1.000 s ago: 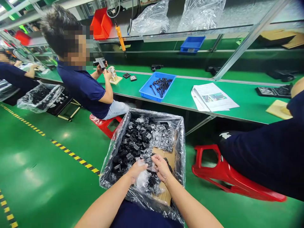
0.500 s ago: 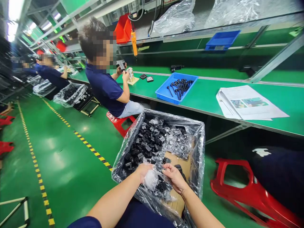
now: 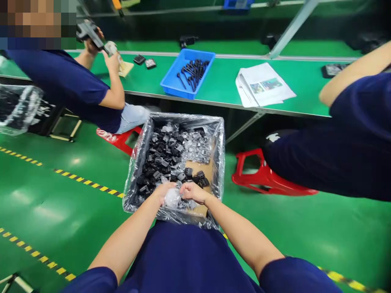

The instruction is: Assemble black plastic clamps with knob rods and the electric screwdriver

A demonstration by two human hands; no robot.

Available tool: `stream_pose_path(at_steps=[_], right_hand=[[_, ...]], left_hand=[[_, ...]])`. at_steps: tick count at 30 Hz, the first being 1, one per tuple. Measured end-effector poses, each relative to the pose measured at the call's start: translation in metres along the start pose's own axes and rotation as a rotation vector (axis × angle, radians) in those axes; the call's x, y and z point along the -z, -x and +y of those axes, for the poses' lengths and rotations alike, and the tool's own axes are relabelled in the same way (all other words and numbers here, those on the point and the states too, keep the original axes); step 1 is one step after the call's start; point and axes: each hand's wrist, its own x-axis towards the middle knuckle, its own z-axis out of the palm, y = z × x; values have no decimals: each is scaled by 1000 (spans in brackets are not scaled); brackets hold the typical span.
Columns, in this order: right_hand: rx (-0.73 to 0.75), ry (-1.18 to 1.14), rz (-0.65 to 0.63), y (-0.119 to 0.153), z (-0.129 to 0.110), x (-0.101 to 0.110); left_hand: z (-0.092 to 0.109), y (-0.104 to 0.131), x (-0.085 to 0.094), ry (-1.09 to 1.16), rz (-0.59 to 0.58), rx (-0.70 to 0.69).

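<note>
Evidently part done: black parts loose at left of lined bin, clear-wrapped parts remaining at bin's far right. Left hand gripping clear plastic over bin's near side; right hand curled alongside, cannot tell if pinching.

Blue tray + papers on grn bench.

Wearer's two hands, two co-workers, two red stools, two plastic-draped crates, two blue trays, one orange tool, black pieces too jumbled to count
</note>
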Motion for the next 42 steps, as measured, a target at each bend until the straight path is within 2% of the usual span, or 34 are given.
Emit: stream_pose_path(at_steps=[6,12,16,19,24,30,34,42], right_hand=[[3,34,-100,-1,7,5],[53,-48,-4,-7,12,7],[82,-128,127,-13,18,10],[76,-159,252,-20,25,15],[28,-115,598,-32,40,31],[-104,25,883,-42,59,49],[-189,147,1026,-55,61,76],[-186,376,1157,-106,28,163]], left_hand=[[-2,5,-1,-39,38,-6],[4,3,-11,-61,112,-45],[0,-3,-15,-99,192,-121],[-3,-7,-17,-149,311,-279],[-6,-9,-18,-309,516,-552],[-8,-9,-11,-445,593,-695],[-3,-6,-8,-405,593,-752],[-12,-2,7,-266,545,-586]])
